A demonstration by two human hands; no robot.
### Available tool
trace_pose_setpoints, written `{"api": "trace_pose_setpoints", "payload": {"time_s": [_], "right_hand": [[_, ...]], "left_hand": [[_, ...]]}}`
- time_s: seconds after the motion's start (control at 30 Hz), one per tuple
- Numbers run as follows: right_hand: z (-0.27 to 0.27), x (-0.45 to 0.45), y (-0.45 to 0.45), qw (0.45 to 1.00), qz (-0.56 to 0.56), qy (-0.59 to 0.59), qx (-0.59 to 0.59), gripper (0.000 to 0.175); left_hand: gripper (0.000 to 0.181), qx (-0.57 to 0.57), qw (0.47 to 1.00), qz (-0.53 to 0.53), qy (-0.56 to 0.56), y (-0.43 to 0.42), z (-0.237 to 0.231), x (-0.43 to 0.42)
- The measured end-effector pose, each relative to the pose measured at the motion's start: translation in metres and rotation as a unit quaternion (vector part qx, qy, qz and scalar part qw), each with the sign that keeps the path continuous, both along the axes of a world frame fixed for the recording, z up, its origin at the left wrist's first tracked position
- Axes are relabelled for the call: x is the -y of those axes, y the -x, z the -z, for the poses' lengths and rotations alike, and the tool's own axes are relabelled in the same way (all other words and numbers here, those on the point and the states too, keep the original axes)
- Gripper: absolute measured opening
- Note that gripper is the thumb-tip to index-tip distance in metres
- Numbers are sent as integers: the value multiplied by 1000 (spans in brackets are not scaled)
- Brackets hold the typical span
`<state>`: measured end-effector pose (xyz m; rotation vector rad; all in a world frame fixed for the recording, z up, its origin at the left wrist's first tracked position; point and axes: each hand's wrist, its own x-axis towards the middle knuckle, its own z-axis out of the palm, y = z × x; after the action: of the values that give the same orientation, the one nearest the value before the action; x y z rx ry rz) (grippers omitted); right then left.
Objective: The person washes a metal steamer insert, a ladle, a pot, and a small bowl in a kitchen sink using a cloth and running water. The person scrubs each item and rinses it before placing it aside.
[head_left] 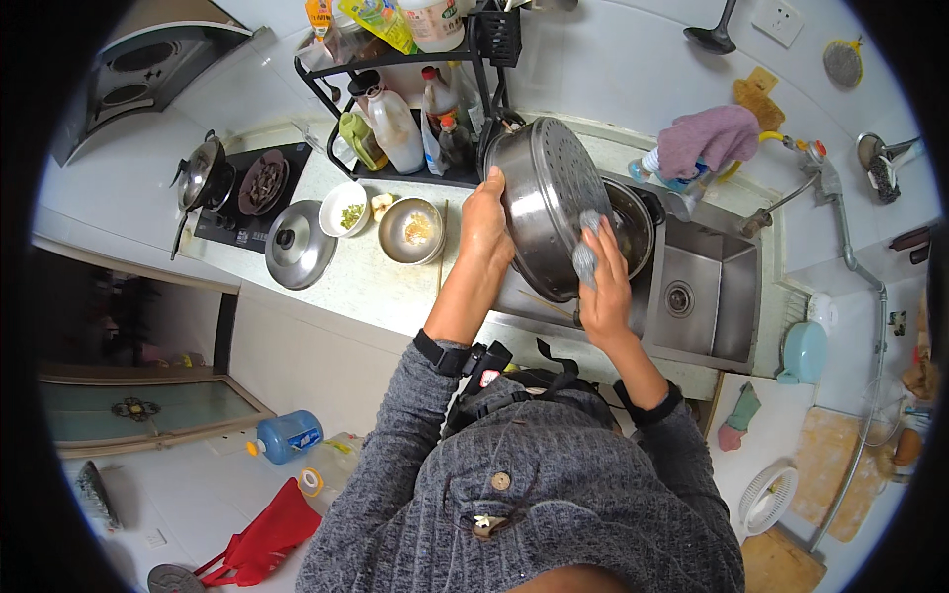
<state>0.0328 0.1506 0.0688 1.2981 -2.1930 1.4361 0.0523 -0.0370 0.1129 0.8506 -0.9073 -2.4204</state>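
My left hand (pixel 485 226) grips the side of a stainless steel steamer tier (pixel 530 215), its thumb along the rim. The tier is tilted on its side, with its perforated bottom (pixel 567 174) facing right. In my right hand (pixel 609 289) is a grey scrubbing pad (pixel 586 252), pressed to the lower edge of that bottom. Behind the tier, partly hidden, a steel pot (pixel 639 230) with a dark handle stands over the left part of the sink.
To the right is the sink basin (pixel 678 296). Leftward on the counter (pixel 363 278) are a steel bowl (pixel 410 231), a white bowl (pixel 344 211), a pot lid (pixel 299 244) and chopsticks (pixel 442 252). A black rack (pixel 393 59) with bottles stands behind. A plate (pixel 263 184) rests on the cooktop (pixel 241 226).
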Motion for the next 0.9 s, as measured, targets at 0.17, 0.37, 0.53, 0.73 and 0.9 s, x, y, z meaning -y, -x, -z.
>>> {"api": "trace_pose_setpoints", "payload": {"time_s": [0.17, 0.37, 0.53, 0.73, 0.9], "right_hand": [[-13, 2, 1, 998, 29, 21, -51, 60], [-28, 21, 5, 974, 59, -145, -166, 66], [7, -32, 8, 976, 30, -76, -201, 77], [0, -2, 0, 971, 58, -173, -156, 78], [-11, 5, -9, 972, 93, -156, -151, 75]], "left_hand": [[37, 10, 999, -5, -32, 5, 5, -2], [42, 15, 999, 3, -47, 12, 9, -9], [44, 32, 998, -17, -50, 7, 13, 3], [43, -3, 997, -34, -76, 9, 9, -10], [45, -48, 999, -13, -15, 5, 9, -19]]}}
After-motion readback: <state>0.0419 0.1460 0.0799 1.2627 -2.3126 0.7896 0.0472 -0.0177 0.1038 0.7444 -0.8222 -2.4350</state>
